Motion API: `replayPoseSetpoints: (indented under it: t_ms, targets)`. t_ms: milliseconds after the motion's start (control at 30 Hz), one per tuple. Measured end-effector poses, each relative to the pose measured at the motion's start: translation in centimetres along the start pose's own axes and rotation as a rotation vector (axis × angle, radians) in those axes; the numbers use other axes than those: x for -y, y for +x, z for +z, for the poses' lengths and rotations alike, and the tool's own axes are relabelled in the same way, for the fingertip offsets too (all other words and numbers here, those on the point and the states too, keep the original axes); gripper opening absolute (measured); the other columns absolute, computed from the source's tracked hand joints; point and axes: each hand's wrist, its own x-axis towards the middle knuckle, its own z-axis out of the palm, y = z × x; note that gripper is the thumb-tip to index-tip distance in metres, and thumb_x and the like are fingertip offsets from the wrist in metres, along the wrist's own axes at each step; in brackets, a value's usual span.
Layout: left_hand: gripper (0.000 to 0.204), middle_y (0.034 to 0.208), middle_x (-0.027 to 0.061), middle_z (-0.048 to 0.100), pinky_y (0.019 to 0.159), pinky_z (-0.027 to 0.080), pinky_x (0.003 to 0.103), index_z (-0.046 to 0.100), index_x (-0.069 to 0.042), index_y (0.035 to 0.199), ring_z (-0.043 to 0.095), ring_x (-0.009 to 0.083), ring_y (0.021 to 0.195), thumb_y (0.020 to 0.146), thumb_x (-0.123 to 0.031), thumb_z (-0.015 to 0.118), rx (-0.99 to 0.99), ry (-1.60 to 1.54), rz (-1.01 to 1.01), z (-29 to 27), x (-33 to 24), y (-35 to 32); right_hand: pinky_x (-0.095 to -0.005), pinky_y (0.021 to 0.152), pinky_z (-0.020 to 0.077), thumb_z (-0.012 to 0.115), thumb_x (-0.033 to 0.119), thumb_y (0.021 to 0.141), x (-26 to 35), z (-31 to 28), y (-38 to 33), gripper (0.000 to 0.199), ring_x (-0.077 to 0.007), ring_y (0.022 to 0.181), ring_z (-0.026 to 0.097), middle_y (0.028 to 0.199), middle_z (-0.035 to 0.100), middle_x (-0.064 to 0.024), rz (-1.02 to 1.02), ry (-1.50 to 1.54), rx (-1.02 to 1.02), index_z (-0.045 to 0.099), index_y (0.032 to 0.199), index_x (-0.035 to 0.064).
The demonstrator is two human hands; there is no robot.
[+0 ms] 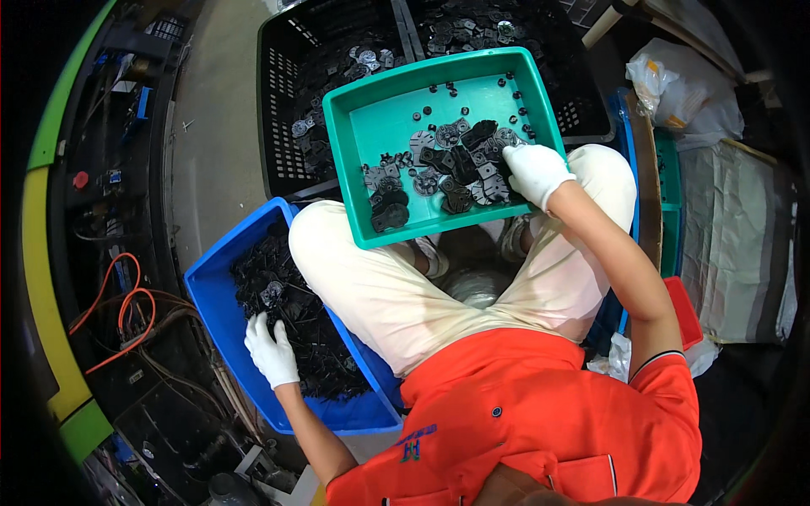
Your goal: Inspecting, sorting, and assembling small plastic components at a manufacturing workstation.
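Note:
A green tray (358,221) lies tilted across my knees, holding several black and grey flat plastic parts (460,164), some round and disc-like. Small black round pieces (427,110) are scattered toward its far side. My white-gloved right hand (537,174) is over the tray's right side, its fingers curled in at the dark parts; whatever they pinch is hidden. To the left, my gloved left hand (272,351) is above a blue bin (221,245), fingers spread with nothing in them. Thin black plastic scraps (316,337) fill that bin, and one greyish round piece (272,293) lies on them.
Black perforated crates (283,126) with more dark parts stand beyond the tray. Machinery with orange tubing (126,312) runs along the left. On the right are a plastic bag (688,97), a red container (683,312) and a large greyish sack (730,240).

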Motion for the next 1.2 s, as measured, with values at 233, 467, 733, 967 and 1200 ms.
replayPoseSetpoints:
  t_ms: [233, 467, 733, 967, 1200]
  targets:
    - [0.027, 0.108, 0.0109, 0.064, 0.08, 0.05, 0.027, 0.059, 0.003, 0.116, 0.063, 0.0172, 0.092, 0.092, -0.008, 0.056, 0.132, -1.12, -0.014, -1.9, -14.2, 2.2, -0.0281, 0.072, 0.0566, 0.061, 0.009, 0.089, 2.2, -0.1, -2.7, 0.034, -0.0099, 0.08, 0.059, 0.093, 0.059, -0.007, 0.216, 1.603, -0.28, 0.053, 0.119, -0.004]
    - [0.043, 0.111, 0.0161, 0.062, 0.078, 0.053, 0.027, 0.048, 0.007, 0.127, 0.063, 0.0193, 0.095, 0.089, -0.008, 0.061, 0.655, -1.808, -0.107, -0.1, -27.2, 3.3, -0.0329, 0.084, 0.0536, 0.053, 0.016, 0.096, 8.1, 0.7, -5.1, 0.034, -0.0196, 0.091, 0.063, 0.11, 0.058, -0.0129, 0.257, 2.187, -0.324, 0.046, 0.123, -0.0028]
    - [0.038, 0.102, 0.0089, 0.061, 0.073, 0.052, 0.025, 0.052, 0.005, 0.12, 0.061, 0.0132, 0.085, 0.085, -0.001, 0.063, 0.527, -1.916, -0.19, -0.3, -28.4, 3.9, -0.0272, 0.078, 0.0509, 0.058, 0.018, 0.093, 10.1, 0.3, -6.4, 0.025, -0.0129, 0.088, 0.061, 0.101, 0.062, -0.0068, 0.344, 1.847, -0.282, 0.054, 0.111, 0.0009]
    - [0.037, 0.106, 0.0092, 0.062, 0.076, 0.049, 0.024, 0.052, 0.003, 0.121, 0.06, 0.0123, 0.088, 0.086, -0.004, 0.064, 0.502, -1.88, -0.191, -0.5, -28.8, 3.8, -0.0266, 0.071, 0.0511, 0.06, 0.016, 0.092, 10.1, -0.3, -6.4, 0.019, -0.01, 0.078, 0.059, 0.093, 0.061, -0.0045, 0.364, 1.867, -0.253, 0.057, 0.103, 0.0018]
    - [0.035, 0.102, 0.0077, 0.062, 0.074, 0.047, 0.023, 0.053, 0.005, 0.119, 0.058, 0.0105, 0.087, 0.087, -0.005, 0.063, 0.503, -1.99, -0.154, -0.3, -28.9, 3.6, -0.0271, 0.071, 0.0514, 0.06, 0.015, 0.092, 10.2, -0.1, -6.1, 0.018, -0.0103, 0.078, 0.059, 0.093, 0.061, -0.005, 0.346, 1.883, -0.244, 0.057, 0.104, 0.0018]
